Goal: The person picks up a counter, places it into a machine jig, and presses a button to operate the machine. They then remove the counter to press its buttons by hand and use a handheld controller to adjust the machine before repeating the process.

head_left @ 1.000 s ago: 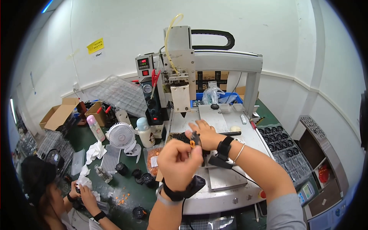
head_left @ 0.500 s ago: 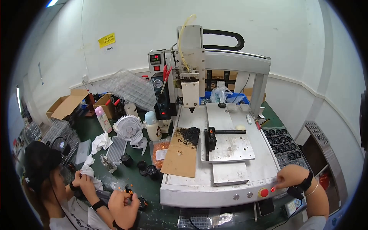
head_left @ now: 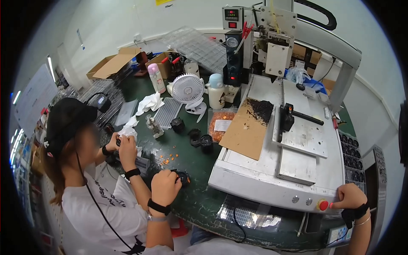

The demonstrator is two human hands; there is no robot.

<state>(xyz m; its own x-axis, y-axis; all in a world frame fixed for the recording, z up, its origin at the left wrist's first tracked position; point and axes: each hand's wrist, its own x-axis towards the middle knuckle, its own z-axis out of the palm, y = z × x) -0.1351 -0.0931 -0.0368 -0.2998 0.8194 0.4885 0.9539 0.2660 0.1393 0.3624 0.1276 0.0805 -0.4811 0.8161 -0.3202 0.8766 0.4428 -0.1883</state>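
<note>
My left hand (head_left: 165, 187) is closed around a round black plastic part (head_left: 183, 177) with some orange on it, low over the green table. Its fingers partly cover the part. At the front panel of a white benchtop machine (head_left: 255, 192), my right hand (head_left: 352, 196) has its fingers curled, with one digit stretched to the panel just right of a red knob (head_left: 323, 205). The spot it touches is hidden. On the machine bed sits a black fixture (head_left: 287, 118) with a bar. Small orange pieces (head_left: 167, 160) lie scattered beyond my left hand.
A co-worker (head_left: 85, 153) sits close on my left, both hands at a small dark part. Black round parts (head_left: 206, 142), a glass bottle (head_left: 154, 126), a white fan (head_left: 188, 90) and a bag of orange pieces (head_left: 217, 127) stand nearby. Stained cardboard (head_left: 246, 131) covers the bed's left side.
My view has turned left and down, so the machine sits farther right. My right hand stays at the panel beside the red knob. My left hand stays near the orange pieces.
</note>
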